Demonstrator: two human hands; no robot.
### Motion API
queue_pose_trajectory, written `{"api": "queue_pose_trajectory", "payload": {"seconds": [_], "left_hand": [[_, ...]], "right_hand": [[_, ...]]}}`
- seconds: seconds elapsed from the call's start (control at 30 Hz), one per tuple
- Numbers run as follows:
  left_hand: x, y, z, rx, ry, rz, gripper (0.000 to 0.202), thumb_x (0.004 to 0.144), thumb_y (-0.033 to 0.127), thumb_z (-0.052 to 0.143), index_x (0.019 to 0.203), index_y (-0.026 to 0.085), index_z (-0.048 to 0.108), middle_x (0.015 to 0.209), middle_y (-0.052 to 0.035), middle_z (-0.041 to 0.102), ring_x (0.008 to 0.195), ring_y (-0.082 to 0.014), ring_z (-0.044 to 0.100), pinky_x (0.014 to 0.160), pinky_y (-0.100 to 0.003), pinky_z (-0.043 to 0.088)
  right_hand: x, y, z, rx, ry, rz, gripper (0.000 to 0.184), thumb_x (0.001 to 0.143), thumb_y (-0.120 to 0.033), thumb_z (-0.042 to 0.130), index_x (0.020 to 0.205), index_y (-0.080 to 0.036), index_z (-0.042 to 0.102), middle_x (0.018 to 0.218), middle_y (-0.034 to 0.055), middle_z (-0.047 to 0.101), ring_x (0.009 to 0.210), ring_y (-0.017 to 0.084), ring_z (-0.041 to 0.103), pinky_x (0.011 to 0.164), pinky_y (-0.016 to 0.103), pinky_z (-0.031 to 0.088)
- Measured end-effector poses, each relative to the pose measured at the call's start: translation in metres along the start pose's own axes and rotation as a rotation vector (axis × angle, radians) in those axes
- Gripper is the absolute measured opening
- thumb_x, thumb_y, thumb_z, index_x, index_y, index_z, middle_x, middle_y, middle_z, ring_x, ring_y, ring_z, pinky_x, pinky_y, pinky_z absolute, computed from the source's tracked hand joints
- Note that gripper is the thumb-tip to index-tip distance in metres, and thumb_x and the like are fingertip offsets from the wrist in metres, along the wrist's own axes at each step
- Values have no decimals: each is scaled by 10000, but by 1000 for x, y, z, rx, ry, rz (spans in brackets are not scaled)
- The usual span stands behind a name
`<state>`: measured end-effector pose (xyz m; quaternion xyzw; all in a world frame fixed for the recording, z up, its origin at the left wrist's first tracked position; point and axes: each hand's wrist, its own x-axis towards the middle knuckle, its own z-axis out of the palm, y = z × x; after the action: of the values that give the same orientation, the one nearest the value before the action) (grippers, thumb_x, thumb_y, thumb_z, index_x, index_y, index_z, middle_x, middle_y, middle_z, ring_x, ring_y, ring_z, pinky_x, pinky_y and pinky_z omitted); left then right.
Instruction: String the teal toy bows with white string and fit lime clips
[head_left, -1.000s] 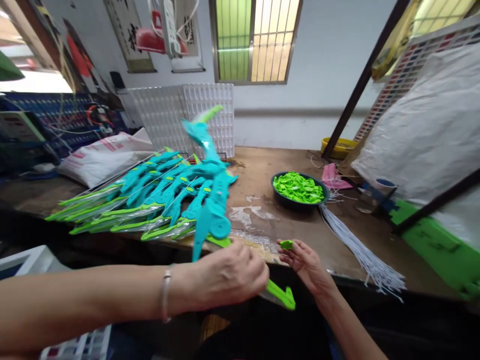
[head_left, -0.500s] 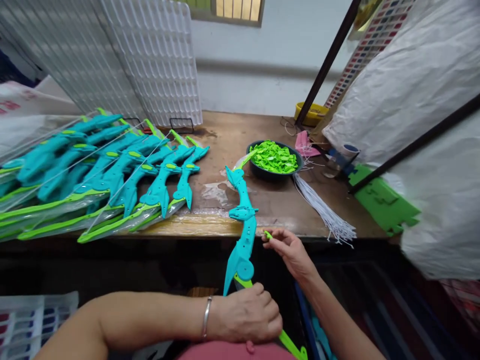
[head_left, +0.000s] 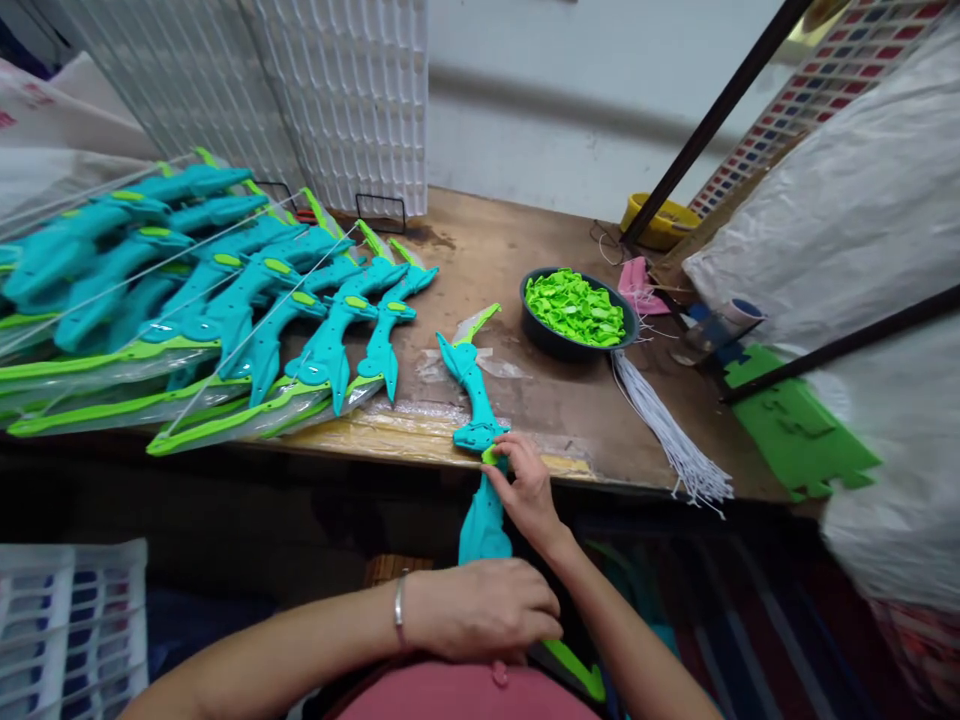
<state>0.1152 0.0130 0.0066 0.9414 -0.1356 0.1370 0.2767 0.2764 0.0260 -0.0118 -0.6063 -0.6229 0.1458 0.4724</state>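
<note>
A teal toy bow point(head_left: 471, 400) with lime green tips lies from the table's front edge down toward my lap. My left hand point(head_left: 491, 608) is closed round its lower green limb near my body. My right hand point(head_left: 525, 487) pinches a small lime green piece point(head_left: 491, 457) against the bow's middle grip at the table edge. A dark bowl point(head_left: 556, 340) full of the same small green pieces stands on the table beyond the bow.
Several finished teal bows point(head_left: 225, 300) in clear bags lie fanned on the left of the wooden table point(head_left: 517, 250). White strings point(head_left: 667, 430) hang over the front edge. White grid trays point(head_left: 345, 100) lean at the back. A large white bag point(head_left: 847, 230) and a green foam piece point(head_left: 799, 430) sit right.
The bow came down from upright over the pile to lie across the table edge. My right hand carried the small green piece onto the bow's grip. The view tilted downward.
</note>
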Motion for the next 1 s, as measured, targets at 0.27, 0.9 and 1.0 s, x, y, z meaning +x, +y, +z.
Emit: {"api": "queue_pose_trajectory", "payload": {"seconds": [0.27,0.9,1.0], "left_hand": [[-38,-70,-28,75,828,-883,281,932,164,630,1211,168,606,1256,-162,626,1232,-330,557,1078,-536,443],[-25,-103,-23,-833,1285,-693,205,827,329,757,907,180,642,1035,-64,711,983,-213,695,903,-343,557],[-21,-105,-16,-998,1357,-673,414,745,328,843,1092,192,661,1150,-76,722,1073,-225,692,969,-354,538]], "right_hand": [[4,4,-2,123,25,119,105,847,-249,729,928,-229,664,1067,68,696,1037,237,632,936,385,489],[9,-17,1,883,71,435,222,717,-259,885,875,-216,736,1167,45,753,1057,198,695,969,314,520],[12,-19,4,955,104,452,222,690,-258,905,841,-218,748,1128,31,763,1038,186,696,953,294,523]]}}
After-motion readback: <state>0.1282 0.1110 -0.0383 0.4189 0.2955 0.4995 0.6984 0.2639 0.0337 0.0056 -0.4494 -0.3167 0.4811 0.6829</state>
